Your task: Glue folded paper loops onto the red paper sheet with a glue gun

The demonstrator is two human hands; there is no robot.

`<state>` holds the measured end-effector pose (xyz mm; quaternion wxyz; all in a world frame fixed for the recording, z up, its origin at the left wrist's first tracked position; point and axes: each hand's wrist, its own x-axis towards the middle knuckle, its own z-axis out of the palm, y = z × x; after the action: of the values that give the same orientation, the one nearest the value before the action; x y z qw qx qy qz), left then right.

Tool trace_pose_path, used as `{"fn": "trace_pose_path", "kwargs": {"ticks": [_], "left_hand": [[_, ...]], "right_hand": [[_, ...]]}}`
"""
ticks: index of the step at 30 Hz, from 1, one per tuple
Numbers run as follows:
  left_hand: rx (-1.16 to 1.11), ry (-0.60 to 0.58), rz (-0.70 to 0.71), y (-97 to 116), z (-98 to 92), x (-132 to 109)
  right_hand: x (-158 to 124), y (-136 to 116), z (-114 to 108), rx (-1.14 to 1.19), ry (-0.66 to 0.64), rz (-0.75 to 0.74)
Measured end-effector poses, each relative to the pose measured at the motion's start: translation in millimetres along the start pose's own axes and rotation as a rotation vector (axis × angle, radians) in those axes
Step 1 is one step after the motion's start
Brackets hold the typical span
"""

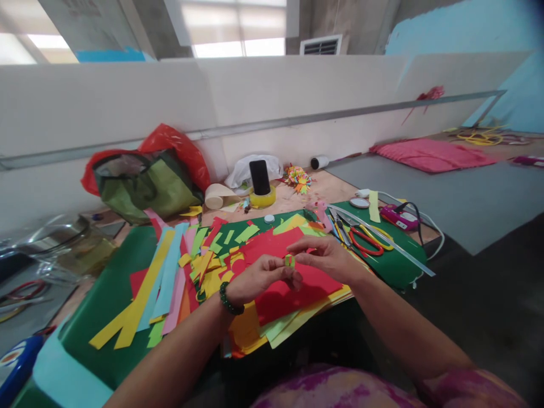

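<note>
Between my two hands is a small folded paper piece (289, 260), light green with a red mark. My left hand (272, 273), with a dark beaded bracelet (230, 299) at its wrist, pinches it from the left. My right hand (322, 256) has its thumb and fingertips at the piece's right edge; whether they grip it is hard to tell. Both hands are above a red paper sheet (276, 303), which lies on a stack of yellow and light green sheets (293, 328). Left of the hands lie small cut yellow paper pieces (212, 280).
Long paper strips (164, 289) lie on the green surface (102, 317) at left. Scissors (366, 242) and a clear strip (391, 246) are at right. Behind stand a phone (259, 178) on a tape roll (262, 197), a paper ornament (300, 179) and a green bag (147, 187).
</note>
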<state>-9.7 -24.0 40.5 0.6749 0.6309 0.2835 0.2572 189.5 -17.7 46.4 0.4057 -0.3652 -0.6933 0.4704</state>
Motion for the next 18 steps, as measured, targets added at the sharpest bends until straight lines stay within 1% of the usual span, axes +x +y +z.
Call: {"fn": "trace_pose_path", "kwargs": {"ticks": [7,10,12,13,14,15,18], "left_hand": [[0.027,-0.058,-0.025,2.0,0.7,-0.1],[0.04,-0.068,-0.021,1.8,-0.9,-0.9],[0.101,-0.063,-0.002,1.1,-2.2,-1.5],[0.178,-0.033,0.017,0.5,-2.8,-1.8],[0.303,0.034,0.048,-0.4,-3.2,-1.8],[0.479,0.132,0.089,-1.7,-3.5,-1.7],[1.147,0.456,0.249,-7.4,-3.9,-0.8]], "right_hand": [[0.6,4.9,7.3,0.064,-0.005,0.041],[-0.6,6.6,8.1,0.047,0.018,0.016],[-1.8,7.8,7.1,0.042,0.038,0.011],[-2.4,8.2,6.1,0.045,0.05,0.021],[-3.0,8.5,5.1,0.052,0.062,0.038],[-3.6,8.5,4.1,0.066,0.075,0.057],[-5.2,7.2,4.5,0.129,0.112,0.111]]}}
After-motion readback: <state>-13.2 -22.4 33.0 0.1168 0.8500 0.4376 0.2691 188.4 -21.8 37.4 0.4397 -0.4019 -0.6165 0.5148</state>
